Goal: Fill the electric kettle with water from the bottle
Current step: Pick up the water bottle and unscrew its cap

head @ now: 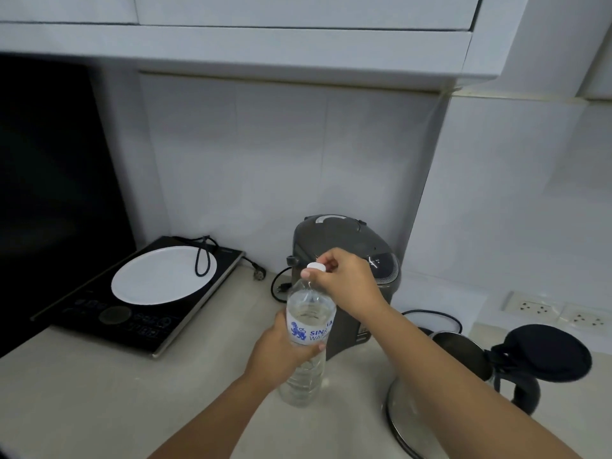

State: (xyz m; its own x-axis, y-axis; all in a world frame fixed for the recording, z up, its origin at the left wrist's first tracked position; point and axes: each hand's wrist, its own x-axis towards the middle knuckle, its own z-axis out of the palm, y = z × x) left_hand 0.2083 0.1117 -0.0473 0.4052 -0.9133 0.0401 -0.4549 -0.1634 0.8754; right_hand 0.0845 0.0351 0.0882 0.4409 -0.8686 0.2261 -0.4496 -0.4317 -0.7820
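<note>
We pinch cap (316, 267) w/ right hand (344, 279); left hand (281, 352) wraps bottle (308, 329). Kettle (440, 385) at counter (99, 392) front edge, partly behind forearm.

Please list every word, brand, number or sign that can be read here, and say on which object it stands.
"SIN" over "WA", blue letters partly hidden, beside a blue emblem: label of the clear plastic water bottle.
Markings on the black induction cooktop: too blurred.
Small label on the grey thermo pot: too small.

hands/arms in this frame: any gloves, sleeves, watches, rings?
None visible. Left hand and right hand are bare, no gloves; no rings or jewellery show. Both forearms are bare to the frame's bottom edge: no sleeves, watches or bands in view.
</note>
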